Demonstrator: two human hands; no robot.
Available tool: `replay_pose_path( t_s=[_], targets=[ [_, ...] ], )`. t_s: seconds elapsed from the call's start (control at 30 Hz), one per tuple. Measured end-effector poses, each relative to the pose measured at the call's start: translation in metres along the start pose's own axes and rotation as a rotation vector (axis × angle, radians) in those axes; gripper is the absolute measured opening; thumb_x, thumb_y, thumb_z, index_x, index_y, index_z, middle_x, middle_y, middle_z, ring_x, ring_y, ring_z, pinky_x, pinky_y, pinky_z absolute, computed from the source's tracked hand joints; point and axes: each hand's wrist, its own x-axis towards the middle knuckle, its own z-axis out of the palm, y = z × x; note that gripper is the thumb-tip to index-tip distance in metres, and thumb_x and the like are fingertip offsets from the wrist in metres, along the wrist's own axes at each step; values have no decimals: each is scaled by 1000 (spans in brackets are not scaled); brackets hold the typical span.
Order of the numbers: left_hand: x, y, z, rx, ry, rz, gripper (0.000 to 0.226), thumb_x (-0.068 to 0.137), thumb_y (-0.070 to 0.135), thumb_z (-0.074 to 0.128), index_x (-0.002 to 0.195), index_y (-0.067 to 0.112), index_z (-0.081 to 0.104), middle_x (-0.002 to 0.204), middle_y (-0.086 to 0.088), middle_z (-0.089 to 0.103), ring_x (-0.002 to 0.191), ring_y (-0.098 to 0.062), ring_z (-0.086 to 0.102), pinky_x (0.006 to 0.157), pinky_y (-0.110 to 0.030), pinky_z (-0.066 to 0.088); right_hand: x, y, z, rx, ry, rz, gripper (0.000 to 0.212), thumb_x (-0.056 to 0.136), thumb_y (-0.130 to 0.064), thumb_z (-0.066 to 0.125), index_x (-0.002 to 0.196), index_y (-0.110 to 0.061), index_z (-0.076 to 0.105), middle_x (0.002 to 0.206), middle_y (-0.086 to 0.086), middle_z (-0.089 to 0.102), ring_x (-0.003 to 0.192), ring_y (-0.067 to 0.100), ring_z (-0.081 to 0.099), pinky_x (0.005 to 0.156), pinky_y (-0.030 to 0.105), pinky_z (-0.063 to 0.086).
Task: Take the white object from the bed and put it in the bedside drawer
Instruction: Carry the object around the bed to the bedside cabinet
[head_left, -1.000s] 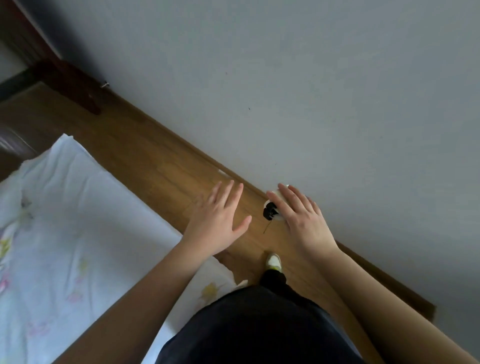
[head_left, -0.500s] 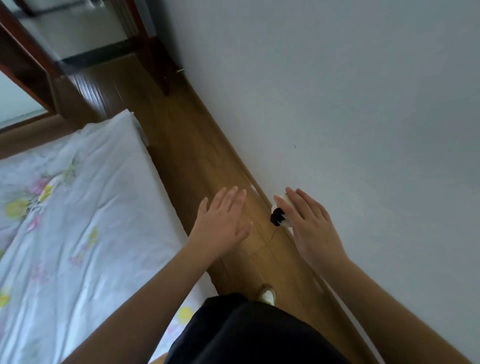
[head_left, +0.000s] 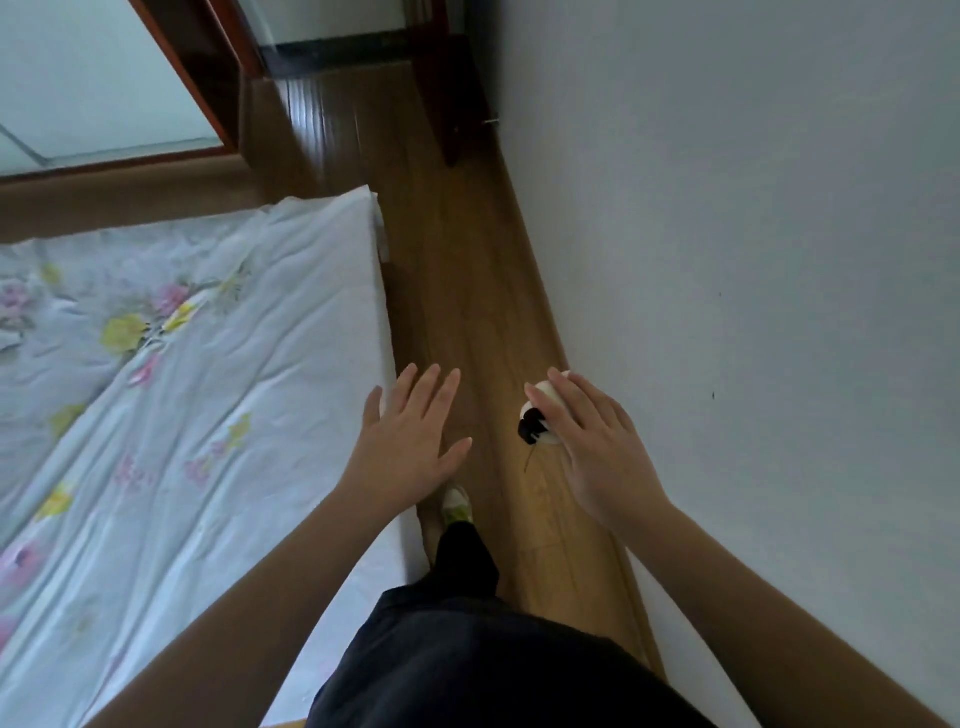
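My right hand (head_left: 597, 441) is held out over the wooden floor, fingers curled over a small white object (head_left: 543, 410) with a black part and a thin dark strand hanging below it. Most of the object is hidden under my fingers. My left hand (head_left: 410, 447) hovers flat and empty, fingers spread, at the right edge of the bed (head_left: 182, 389), which has a white flowered sheet. No bedside drawer is visible.
A narrow strip of wooden floor (head_left: 467, 291) runs between the bed and the white wall (head_left: 753, 260). A dark wooden door frame (head_left: 447, 104) stands at the far end. My shoe (head_left: 457, 505) and dark trouser leg are below my hands.
The view has swung round: more of the bed and the far doorway now show. Both hands keep the same pose, the right still on the white object.
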Motion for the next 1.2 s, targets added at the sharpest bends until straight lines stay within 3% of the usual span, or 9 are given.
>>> replay_pose_path(
  t_s=[0.23, 0.4, 0.77, 0.97, 1.13, 1.2],
  targets=[
    [92, -67, -31, -54, -17, -72, 74, 95, 63, 28, 155, 28, 3, 165, -2, 11, 151, -25, 2, 118, -55, 10, 142, 8, -5, -43, -52, -102, 71, 87, -11, 65, 149, -22, 33, 154, 9, 37, 144, 29, 28, 111, 50, 35],
    [171, -98, -62, -57, 31, -85, 73, 94, 64, 28, 154, 29, 5, 165, -2, 11, 151, -26, 5, 118, -55, 10, 224, 23, -15, -38, 7, -124, 71, 83, -8, 69, 146, -19, 38, 150, 12, 43, 141, 31, 36, 109, 50, 39],
    [364, -141, -97, -63, 36, -159, 71, 94, 63, 28, 154, 29, 11, 164, -2, 16, 150, -25, 9, 117, -55, 12, 437, 118, -21, 39, -34, -141, 63, 86, -5, 65, 144, -17, 43, 149, 11, 45, 140, 31, 37, 109, 50, 39],
    [440, -170, -135, -44, 87, -256, 66, 94, 54, 42, 150, 21, 31, 158, -8, 32, 147, -29, 22, 114, -59, 21, 560, 140, -34, 16, -58, -273, 58, 89, -7, 61, 144, -18, 45, 148, 11, 45, 140, 32, 37, 110, 49, 37],
    [503, -209, -153, -51, 102, -321, 65, 93, 50, 50, 148, 20, 34, 156, -9, 35, 145, -31, 27, 112, -60, 26, 647, 140, -32, 33, -74, -346, 51, 93, -20, 43, 144, -18, 44, 149, 11, 45, 140, 32, 38, 112, 46, 35],
    [529, -231, -158, -60, 122, -334, 65, 92, 49, 52, 148, 19, 35, 154, -9, 39, 143, -31, 31, 110, -60, 29, 686, 141, -26, 21, -84, -364, 53, 92, -17, 48, 145, -18, 43, 149, 11, 45, 140, 31, 37, 112, 44, 35]
  ],
)
